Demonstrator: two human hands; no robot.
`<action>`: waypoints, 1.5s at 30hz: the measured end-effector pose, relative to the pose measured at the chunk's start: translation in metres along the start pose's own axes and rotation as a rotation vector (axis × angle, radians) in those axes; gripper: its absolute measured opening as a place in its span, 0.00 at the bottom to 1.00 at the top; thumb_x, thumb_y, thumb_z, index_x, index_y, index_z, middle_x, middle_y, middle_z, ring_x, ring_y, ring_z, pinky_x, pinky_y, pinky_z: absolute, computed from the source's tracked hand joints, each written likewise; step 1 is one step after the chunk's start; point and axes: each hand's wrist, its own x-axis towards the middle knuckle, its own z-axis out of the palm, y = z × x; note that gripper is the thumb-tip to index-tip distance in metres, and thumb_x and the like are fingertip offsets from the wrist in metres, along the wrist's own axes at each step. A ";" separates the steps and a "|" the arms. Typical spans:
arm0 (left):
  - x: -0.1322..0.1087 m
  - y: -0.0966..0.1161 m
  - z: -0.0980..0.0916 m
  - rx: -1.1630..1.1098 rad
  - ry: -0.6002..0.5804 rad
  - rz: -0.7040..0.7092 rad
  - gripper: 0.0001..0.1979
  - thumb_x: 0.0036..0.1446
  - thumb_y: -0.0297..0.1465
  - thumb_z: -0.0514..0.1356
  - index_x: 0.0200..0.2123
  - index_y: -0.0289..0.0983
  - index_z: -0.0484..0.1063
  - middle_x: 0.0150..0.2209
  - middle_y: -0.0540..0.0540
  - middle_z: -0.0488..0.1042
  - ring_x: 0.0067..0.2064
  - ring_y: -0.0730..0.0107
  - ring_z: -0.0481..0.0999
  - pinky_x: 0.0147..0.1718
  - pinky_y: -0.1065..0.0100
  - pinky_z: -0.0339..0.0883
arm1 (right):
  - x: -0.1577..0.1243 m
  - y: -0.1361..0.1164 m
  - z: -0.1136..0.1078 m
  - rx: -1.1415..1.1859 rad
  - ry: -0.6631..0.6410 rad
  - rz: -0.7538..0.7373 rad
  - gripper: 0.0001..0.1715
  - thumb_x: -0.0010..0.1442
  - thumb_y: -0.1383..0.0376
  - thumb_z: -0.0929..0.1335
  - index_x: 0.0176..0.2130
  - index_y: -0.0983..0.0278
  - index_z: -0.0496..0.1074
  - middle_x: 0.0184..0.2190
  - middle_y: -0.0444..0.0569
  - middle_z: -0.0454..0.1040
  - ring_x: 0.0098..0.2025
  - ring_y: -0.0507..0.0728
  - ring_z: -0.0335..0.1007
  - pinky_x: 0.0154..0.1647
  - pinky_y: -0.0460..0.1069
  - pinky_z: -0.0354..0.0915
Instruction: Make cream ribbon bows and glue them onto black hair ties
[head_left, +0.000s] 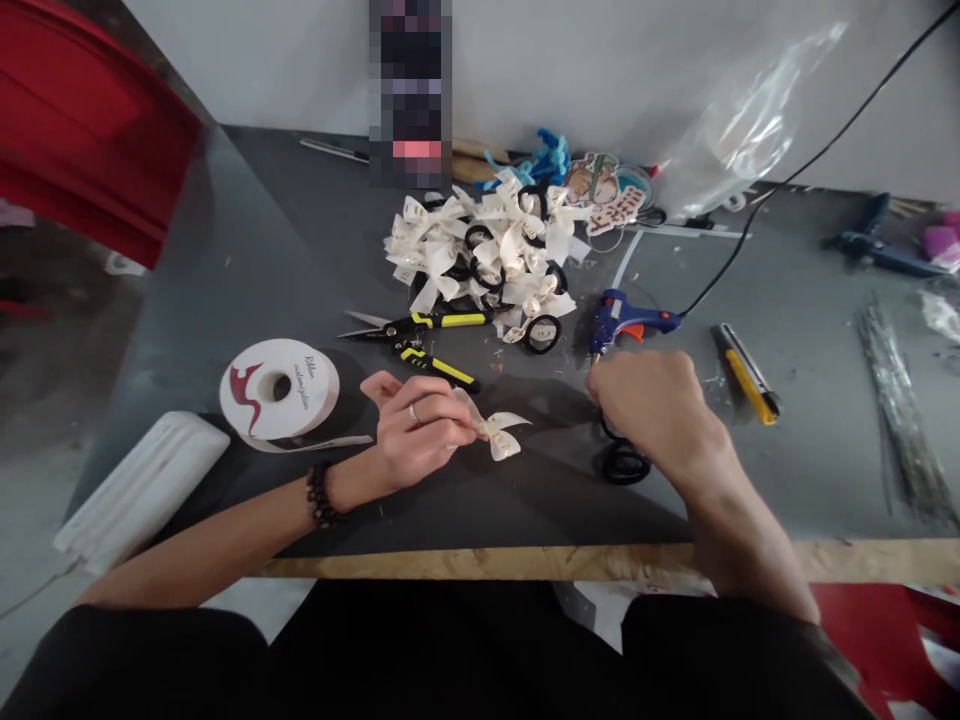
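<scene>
A cream ribbon bow (501,436) is pinched in the fingertips of my left hand (421,425), its tails and loops sticking out to the right. My right hand (652,405) is curled into a fist shape, palm down, just below the nozzle of a blue glue gun (626,316). Its fingertips are mostly hidden, so what they grip cannot be made out. Black hair ties (625,464) lie on the table partly under and beside that hand. Behind both hands is a heap of cream bows (495,245) with black hair ties.
Yellow-and-black pliers (450,321) lie behind my left hand. To the left are a ribbon spool (319,385) and a white box-shaped device (142,490). A yellow utility knife (750,380) rests right of my right hand. The glue gun's black cord (817,150) runs to the upper right.
</scene>
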 end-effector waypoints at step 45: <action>-0.002 -0.001 -0.007 -0.005 -0.075 0.007 0.11 0.71 0.30 0.62 0.35 0.48 0.81 0.33 0.57 0.86 0.44 0.62 0.80 0.42 0.53 0.62 | 0.000 -0.037 0.012 1.225 0.473 -0.348 0.08 0.66 0.63 0.73 0.44 0.61 0.83 0.30 0.45 0.83 0.26 0.53 0.79 0.30 0.47 0.74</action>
